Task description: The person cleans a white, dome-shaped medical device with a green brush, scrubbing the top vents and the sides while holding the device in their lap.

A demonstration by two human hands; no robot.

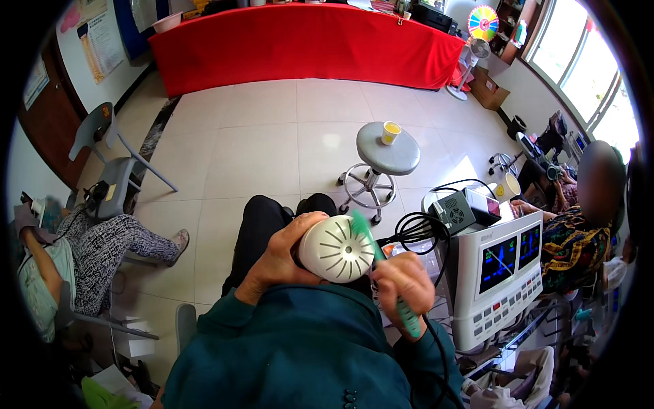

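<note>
A round white plastic device (337, 249) with radial slots and a small centre hole faces up above my lap. My left hand (286, 248) is closed round its left side. In my right hand (403, 286) is a green brush (379, 250), its blurred bristles at the device's upper right edge; whether they touch it I cannot tell. The perforated handle end sticks out below my fingers. A black cable runs down beside my right forearm.
On my right stands a white electronic console (498, 276) with lit displays, a black box (453, 212), coiled cable and a paper cup (507, 187) on top. Ahead is a grey wheeled stool (388, 153) with a cup (391, 133). People sit on both sides. A red-draped table (306, 46) stands beyond.
</note>
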